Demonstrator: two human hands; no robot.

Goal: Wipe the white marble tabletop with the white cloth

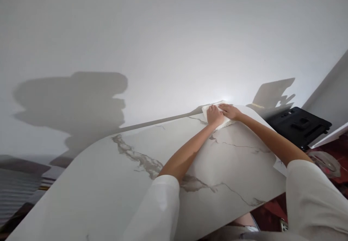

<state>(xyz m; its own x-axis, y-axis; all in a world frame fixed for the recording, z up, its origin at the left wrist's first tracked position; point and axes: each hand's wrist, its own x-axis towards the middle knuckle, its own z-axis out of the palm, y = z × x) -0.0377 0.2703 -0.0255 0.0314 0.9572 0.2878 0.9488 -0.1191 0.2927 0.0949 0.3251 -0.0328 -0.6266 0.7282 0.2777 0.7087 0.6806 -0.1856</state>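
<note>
Cloth: a white folded cloth (225,124) lies flat at the tabletop's far edge, close to its far right corner; whether it is fabric or paper I cannot tell.
Left hand: the left hand (214,116) lies palm down on the cloth, fingers stretched out and close together, gripping nothing.
Right hand: the right hand (230,111) rests flat on the cloth too, just beside the left and touching it, with fingers pointing across towards the tabletop's far left.
Arms: both forearms are bare and reach across the tabletop from its near edge; the white sleeves (160,212) are pushed up above the elbows.
Tabletop: the tabletop (108,183) is white marble with grey-brown veins running from its left part towards its near right edge; its corners are rounded.
Wall: a plain white wall (174,34) stands right behind the tabletop's far edge and carries a broad shadow (78,99) above the tabletop's left part.
Black frame: a flat black frame (299,125) sits just past the tabletop's far right corner, tilted; what it is I cannot tell.
Floor: a red floor (339,150) shows beyond the tabletop's right edge.
</note>
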